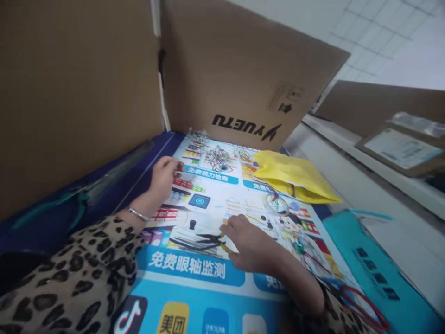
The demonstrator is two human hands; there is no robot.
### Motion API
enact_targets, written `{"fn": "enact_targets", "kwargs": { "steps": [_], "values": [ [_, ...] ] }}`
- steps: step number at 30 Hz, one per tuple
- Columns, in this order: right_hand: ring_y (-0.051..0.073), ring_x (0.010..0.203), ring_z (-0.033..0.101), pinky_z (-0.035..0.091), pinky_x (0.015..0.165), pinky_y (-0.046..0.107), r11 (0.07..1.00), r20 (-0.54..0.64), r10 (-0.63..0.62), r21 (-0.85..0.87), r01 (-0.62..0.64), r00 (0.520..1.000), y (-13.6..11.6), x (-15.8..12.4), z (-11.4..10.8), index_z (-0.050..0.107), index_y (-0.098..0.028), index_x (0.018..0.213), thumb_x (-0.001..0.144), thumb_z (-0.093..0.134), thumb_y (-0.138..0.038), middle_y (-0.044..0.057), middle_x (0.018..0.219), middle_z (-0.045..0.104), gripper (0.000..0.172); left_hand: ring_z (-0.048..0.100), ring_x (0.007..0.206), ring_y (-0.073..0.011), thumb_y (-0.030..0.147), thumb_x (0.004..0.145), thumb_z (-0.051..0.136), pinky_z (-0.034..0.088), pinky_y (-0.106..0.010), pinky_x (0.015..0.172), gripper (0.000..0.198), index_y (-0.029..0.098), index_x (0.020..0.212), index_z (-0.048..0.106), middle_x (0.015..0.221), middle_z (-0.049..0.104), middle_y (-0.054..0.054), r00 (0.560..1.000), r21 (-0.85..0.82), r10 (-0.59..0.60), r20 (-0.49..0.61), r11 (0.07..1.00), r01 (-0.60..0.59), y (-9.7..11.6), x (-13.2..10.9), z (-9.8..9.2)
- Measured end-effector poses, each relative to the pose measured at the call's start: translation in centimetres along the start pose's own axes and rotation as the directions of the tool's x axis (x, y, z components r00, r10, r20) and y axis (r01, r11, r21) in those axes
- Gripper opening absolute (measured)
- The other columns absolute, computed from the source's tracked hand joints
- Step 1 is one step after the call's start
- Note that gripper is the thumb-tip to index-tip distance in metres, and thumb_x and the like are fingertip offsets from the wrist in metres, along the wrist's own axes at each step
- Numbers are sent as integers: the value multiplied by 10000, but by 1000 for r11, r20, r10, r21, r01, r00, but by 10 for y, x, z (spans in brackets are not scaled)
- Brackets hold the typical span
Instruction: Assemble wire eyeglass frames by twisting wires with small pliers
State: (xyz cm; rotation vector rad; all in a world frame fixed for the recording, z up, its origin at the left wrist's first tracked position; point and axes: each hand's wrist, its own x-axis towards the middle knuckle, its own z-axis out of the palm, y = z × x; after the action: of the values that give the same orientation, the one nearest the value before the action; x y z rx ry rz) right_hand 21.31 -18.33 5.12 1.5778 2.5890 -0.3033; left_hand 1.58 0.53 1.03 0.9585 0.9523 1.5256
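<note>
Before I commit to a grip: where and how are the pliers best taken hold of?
Probably take the pliers by the yellow handles, coming from the right, where the right hand is. The dark jaws point left, away from that hand, and the handles spread apart toward it.

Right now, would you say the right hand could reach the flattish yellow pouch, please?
Probably yes; nothing tall stands between the right hand and the pouch, though that hand seems to hold yellow-handled black pliers.
</note>
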Motion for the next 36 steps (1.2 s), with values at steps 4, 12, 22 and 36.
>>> {"fn": "enact_targets", "kwargs": {
  "steps": [4, 12, 22, 36],
  "values": [
    [240, 870, 434, 359, 726, 342, 997, -49, 48, -53, -51, 998, -4, 7, 5, 537, -174, 910, 642, 504, -186, 109, 923, 514, 270, 636, 648, -132, 283, 646, 618, 450, -208, 539, 166, 157, 694, 521, 751, 658, -40, 987, -20, -77, 141, 997, 81, 9, -8, 4],
    [268, 853, 435, 358, 700, 380, 982, -106, 137, -113, -149, 985, -12, 19, 22, 522, -189, 936, 651, 489, -195, 123, 925, 504, 287, 662, 717, -169, 336, 694, 636, 472, -238, 572, 228, 157, 686, 494, 793, 652, -61, 933, 5, -163, 320, 985, 170, 15, -33, 19],
    [172, 743, 503, 426, 681, 317, 669, -114, 344, 726, -158, 932, -1, 40, 16, 495, -221, 963, 856, 313, -316, 34, 809, 544, 232, 662, 801, -173, 340, 755, 589, 504, -290, 691, 207, 168, 745, 475, 939, 640, -71, 949, -43, -104, 297, 992, 122, 1, -59, 32],
    [110, 487, 505, 378, 440, 233, -196, 106, 301, 979, -47, 948, -3, 63, 22, 501, -178, 807, 767, 489, -460, -5, 607, 540, 286, 638, 918, -185, 345, 828, 509, 491, -355, 840, 185, 162, 831, 477, 1047, 609, -71, 964, -27, 32, 264, 999, -26, 2, -75, 37]
  ]
}}
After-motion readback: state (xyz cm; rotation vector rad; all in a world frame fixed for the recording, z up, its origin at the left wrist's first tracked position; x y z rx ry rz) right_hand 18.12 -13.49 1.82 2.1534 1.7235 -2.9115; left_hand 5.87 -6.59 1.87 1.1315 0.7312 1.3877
